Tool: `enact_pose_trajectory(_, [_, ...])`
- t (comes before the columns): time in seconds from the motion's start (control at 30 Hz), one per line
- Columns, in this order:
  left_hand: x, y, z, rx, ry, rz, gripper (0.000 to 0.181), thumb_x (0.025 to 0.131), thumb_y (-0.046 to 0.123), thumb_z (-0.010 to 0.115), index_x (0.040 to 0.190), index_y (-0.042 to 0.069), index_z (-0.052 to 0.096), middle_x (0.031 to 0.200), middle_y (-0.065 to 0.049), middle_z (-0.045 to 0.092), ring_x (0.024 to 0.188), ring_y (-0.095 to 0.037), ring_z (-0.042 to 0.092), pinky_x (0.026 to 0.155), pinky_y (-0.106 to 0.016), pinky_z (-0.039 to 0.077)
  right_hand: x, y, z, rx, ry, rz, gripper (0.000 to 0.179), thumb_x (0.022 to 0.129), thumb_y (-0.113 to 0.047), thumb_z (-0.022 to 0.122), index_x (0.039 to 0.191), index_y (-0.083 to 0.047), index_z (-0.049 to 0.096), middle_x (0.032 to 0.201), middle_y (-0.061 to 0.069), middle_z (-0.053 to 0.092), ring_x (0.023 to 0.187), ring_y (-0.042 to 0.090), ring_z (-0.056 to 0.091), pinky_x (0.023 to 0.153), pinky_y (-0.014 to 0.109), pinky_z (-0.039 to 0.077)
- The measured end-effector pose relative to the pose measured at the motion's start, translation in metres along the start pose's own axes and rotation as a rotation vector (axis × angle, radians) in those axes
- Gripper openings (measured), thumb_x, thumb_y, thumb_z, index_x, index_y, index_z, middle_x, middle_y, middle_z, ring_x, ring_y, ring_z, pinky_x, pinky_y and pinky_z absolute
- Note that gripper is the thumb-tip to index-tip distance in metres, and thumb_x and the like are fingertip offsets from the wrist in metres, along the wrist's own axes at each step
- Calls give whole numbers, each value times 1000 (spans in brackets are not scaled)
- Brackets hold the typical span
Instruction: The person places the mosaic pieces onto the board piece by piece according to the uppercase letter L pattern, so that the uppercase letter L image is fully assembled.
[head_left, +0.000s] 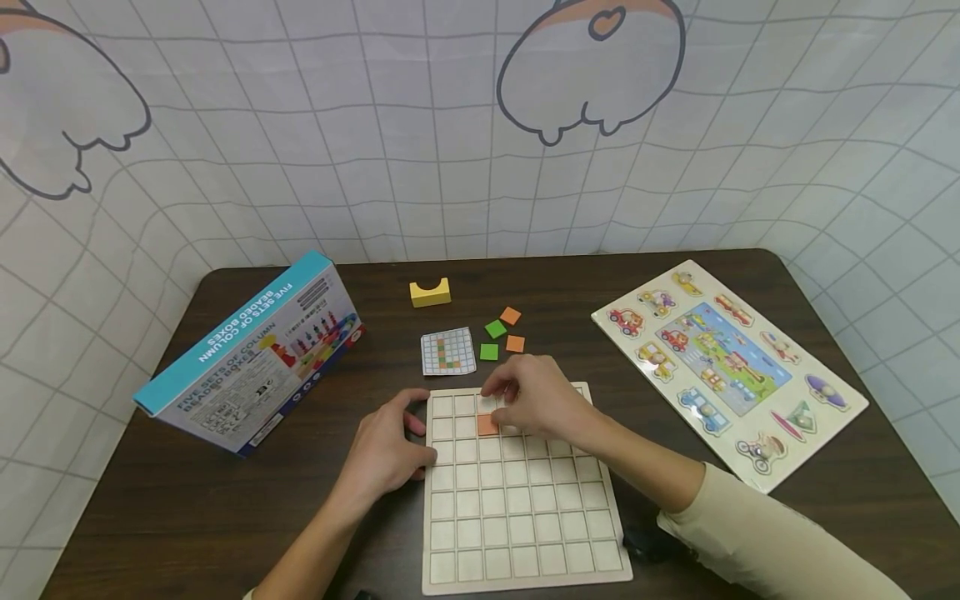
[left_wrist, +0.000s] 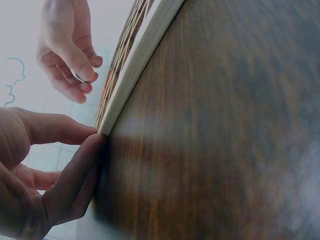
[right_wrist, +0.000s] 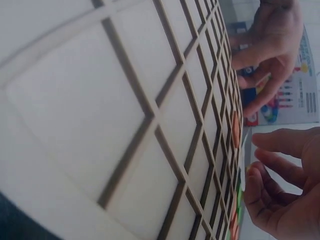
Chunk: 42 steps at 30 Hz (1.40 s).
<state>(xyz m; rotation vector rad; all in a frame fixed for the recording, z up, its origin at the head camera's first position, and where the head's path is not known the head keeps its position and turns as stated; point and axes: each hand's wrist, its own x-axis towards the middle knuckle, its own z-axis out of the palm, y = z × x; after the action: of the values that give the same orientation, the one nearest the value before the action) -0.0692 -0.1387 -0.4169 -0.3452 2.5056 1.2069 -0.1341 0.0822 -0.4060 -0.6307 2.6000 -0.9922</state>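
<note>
A pale wooden grid board [head_left: 480,533] lies on the table with one orange square tile [head_left: 487,425] in a cell near its far side. My left hand [head_left: 386,450] rests against the board's left edge, thumb and forefinger touching it at separate spots. Over the far rows, my right hand [head_left: 543,400] has thumb and fingertips drawn together. In the right wrist view, the right hand [right_wrist: 285,182] pinches a small thin piece, mostly hidden by its fingers. Beyond the board lie loose orange tiles [head_left: 515,343] and green tiles [head_left: 489,352], beside a printed pattern card [head_left: 448,352].
A yellow arched block [head_left: 430,293] stands behind the card. At left is a blue-topped toy box [head_left: 255,358]. A picture puzzle board [head_left: 727,375] lies at right, near the right sleeve [head_left: 772,533]. A dark object [head_left: 648,542] sits by the board's near right corner.
</note>
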Motion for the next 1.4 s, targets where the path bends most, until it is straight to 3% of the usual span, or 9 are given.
enact_pose_trajectory(0.37, [-2,-1,0,-7,5,14,76,77,-3,83,146,13,55,102,-13,61,53,-18,64,49,-30,57,1,12,-19,-5,38,46,22,81,-7,85,102,-14,82,89,1,69,84,14,59,76,31,51])
enact_pose_trajectory(0.67, [0,0,0,-6,5,4,78,76,-3,84,147,14,55,101,-12,61,54,-19,64,49,-30,57,6,34,-35,12,50,55,22,83,-6,80,104,-13,81,104,5,74,87,17,62,73,31,51])
enact_pose_trajectory(1.03, [0,1,0,-7,3,-2,78,76,-3,84,147,14,55,101,-12,61,54,-19,64,49,-30,57,9,60,-49,-8,45,81,37,79,4,69,110,-12,79,100,7,73,91,21,63,76,34,51])
enact_pose_trajectory(1.4, [-1,-1,0,-12,3,5,77,76,-3,83,146,14,55,102,-12,61,54,-19,65,50,-31,58,12,72,-47,-29,22,55,34,80,2,73,111,-10,79,99,8,69,90,21,60,74,33,51])
